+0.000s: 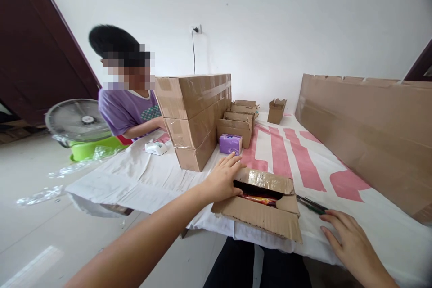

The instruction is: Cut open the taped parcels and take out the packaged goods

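An opened cardboard box (259, 222) lies near the table's front edge with its flaps spread. Inside, something in shiny orange and red wrapping (259, 199) shows through the gap; what it is I cannot tell. My left hand (222, 177) grips the box's left end, thumb at the opening and fingers stretched along the far side. To the right of the box lies a pair of scissors (308, 203) with dark green handles. Close by the handles is my right hand (349, 238), fingers apart and holding nothing; whether the fingertips touch the handles I cannot tell.
Taped cartons (199, 119) are stacked on the left. Behind the box stand a purple tissue pack (230, 144) and small open cartons (236, 123). A large cardboard panel (367, 130) lines the right side. Across the table sits a person (124, 108) beside a white tape dispenser (155, 147).
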`<state>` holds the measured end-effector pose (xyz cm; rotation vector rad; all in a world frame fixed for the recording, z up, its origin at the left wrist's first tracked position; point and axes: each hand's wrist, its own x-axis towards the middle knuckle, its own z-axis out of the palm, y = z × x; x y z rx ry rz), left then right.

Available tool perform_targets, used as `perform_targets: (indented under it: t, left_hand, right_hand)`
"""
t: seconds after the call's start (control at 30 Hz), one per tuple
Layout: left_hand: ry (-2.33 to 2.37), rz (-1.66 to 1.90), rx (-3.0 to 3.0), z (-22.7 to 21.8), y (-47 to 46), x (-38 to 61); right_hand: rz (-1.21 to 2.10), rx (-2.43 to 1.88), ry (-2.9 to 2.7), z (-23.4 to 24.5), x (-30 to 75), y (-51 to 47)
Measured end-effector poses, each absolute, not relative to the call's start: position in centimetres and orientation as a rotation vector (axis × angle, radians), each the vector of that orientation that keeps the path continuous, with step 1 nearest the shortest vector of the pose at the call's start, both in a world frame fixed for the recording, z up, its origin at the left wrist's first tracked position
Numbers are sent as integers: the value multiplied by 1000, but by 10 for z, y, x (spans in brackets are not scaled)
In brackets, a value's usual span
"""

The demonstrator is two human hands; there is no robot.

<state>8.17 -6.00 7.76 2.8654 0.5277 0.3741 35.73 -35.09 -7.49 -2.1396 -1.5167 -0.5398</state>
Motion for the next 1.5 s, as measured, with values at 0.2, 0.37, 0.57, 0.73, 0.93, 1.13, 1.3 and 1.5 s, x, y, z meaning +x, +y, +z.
perform_targets:
  t: [0.2,0.37,0.57,0.73,0.93,1.13,1.3,1.5]
  left_hand:
    - [499,211,2656,67,-35,96]
    - [441,317,2629,56,-32,92]
    - [372,318,2652,54,-31,90]
    - [426,302,2694,57,-33,92]
    - [441,277,2723,61,-35,93]
    - [381,286,2733,62,-35,92]
    - [368,274,2733,61,-34,92]
    - [356,284,2726,60,-33,93]
  right_hand:
    - [-539,-2334,-1448,-82,380,-319]
    - [-282,-2450,-1510,-93,397,-307]
    - [-243,-2319,-1431,-74,406,-295]
    - [-461,-2103,-1364,-1,373,-280]
    - [-424,-1838,-1894,65,309,-257]
    - [-856,-1841,-2307,67,309,-232]
    - [-684,-1893,-2385,67,311,-226]
    - [-524,-1888,-2405,75,302,-225]
